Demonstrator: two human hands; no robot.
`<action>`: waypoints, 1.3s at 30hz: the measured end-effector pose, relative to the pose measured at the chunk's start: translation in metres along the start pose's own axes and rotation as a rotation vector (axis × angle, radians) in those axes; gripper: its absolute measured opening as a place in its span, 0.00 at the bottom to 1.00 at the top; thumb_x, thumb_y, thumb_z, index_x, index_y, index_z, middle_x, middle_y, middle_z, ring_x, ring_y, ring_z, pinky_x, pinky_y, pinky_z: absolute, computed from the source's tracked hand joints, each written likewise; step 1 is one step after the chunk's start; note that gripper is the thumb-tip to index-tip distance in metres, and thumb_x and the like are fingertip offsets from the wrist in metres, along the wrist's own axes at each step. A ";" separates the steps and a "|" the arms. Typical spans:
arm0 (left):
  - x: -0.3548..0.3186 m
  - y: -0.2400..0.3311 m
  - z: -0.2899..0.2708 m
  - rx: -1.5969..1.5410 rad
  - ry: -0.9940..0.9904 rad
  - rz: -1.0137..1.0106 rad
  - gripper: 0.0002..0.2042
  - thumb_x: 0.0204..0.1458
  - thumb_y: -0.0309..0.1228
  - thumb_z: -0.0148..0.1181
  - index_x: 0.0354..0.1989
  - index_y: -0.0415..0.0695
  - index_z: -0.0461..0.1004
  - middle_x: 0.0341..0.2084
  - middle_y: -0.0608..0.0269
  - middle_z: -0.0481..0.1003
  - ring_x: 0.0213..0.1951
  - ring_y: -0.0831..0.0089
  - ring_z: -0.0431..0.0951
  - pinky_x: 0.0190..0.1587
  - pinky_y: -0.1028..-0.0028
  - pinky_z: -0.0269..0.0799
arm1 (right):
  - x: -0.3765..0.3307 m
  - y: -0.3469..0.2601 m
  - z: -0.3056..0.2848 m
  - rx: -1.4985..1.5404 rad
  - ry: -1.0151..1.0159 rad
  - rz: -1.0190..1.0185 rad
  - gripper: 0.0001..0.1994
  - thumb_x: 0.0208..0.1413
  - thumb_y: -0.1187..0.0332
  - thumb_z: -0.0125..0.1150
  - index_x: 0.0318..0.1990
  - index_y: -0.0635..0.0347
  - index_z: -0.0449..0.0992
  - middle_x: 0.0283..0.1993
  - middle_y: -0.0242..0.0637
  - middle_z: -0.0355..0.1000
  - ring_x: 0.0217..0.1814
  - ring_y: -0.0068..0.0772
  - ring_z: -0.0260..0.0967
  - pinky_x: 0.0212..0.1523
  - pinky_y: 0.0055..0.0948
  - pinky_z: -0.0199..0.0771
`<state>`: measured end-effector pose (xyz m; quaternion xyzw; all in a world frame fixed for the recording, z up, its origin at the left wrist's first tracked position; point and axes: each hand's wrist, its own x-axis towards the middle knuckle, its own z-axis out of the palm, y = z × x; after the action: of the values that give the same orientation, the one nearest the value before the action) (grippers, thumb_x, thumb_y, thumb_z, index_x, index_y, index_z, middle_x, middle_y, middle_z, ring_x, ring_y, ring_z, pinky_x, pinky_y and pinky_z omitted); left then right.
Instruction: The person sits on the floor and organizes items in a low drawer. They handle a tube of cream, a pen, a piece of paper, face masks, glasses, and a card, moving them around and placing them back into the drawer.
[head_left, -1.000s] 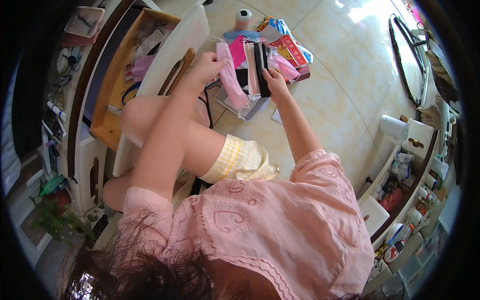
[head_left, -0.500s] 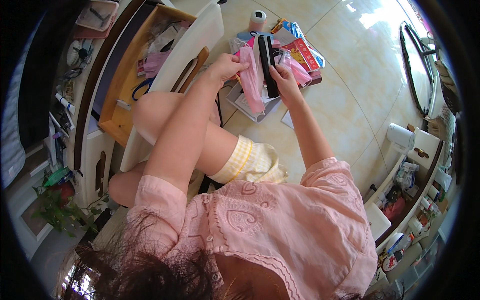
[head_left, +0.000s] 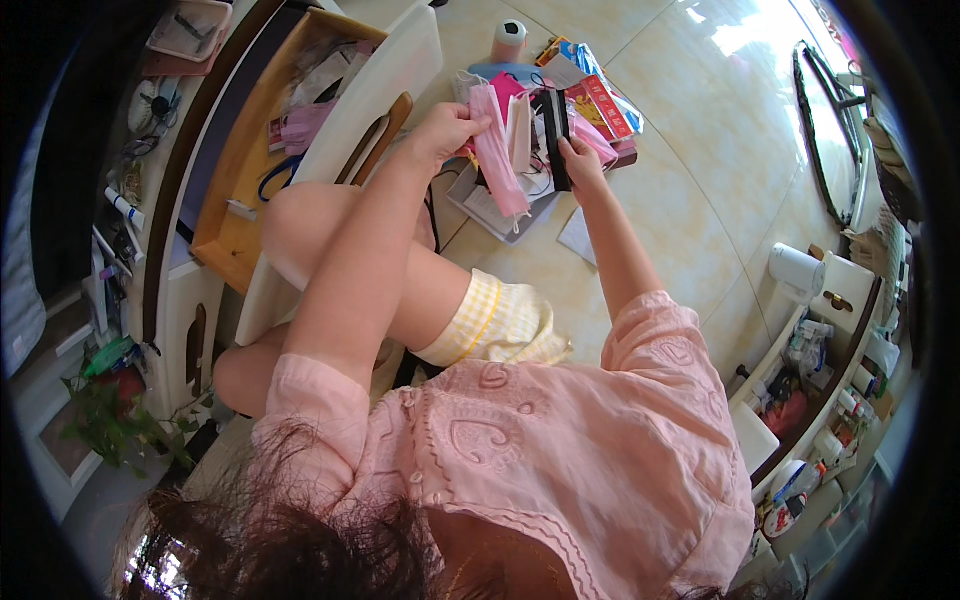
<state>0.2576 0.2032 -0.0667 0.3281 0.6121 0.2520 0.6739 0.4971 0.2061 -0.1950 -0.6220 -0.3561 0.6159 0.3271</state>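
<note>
Pink mask (head_left: 497, 155), one black bundle (head_left: 553, 130), two hands (head_left: 447, 132) (head_left: 586, 168)

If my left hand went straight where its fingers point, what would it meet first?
Past the pink mask your left hand holds, likely the pale strip just right of it, though depth is unclear.

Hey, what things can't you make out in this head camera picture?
All in the head view:
Right hand: some fingertips, behind the black strip.
Pale flat item: partly covered by the pink mask.
Wooden drawer: whatever lies beneath the pink bundle.
Small containers, far right: too small.
</note>
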 end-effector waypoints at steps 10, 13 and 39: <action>-0.001 0.002 0.001 -0.011 0.000 0.020 0.08 0.52 0.34 0.55 0.34 0.44 0.72 0.25 0.71 0.73 0.24 0.86 0.68 0.23 0.85 0.59 | 0.010 0.032 -0.020 -0.611 0.360 -0.228 0.10 0.45 0.70 0.54 0.37 0.59 0.76 0.37 0.44 0.73 0.40 0.41 0.71 0.45 0.34 0.68; -0.001 0.001 0.001 -0.015 0.002 0.035 0.08 0.51 0.34 0.56 0.34 0.43 0.72 0.23 0.72 0.72 0.21 0.86 0.65 0.21 0.85 0.58 | 0.010 0.035 -0.038 -0.708 0.498 -0.345 0.07 0.43 0.73 0.54 0.31 0.57 0.77 0.39 0.40 0.70 0.45 0.41 0.66 0.48 0.34 0.65; -0.007 0.001 0.000 -0.174 -0.008 0.156 0.09 0.50 0.34 0.57 0.34 0.41 0.74 0.23 0.68 0.74 0.21 0.82 0.69 0.21 0.80 0.63 | -0.072 -0.106 -0.047 -0.310 0.608 -0.793 0.07 0.55 0.73 0.50 0.36 0.64 0.75 0.39 0.35 0.69 0.40 0.24 0.67 0.41 0.22 0.67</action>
<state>0.2568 0.1983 -0.0615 0.3160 0.5579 0.3544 0.6806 0.5409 0.2036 -0.0659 -0.6312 -0.5403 0.1764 0.5277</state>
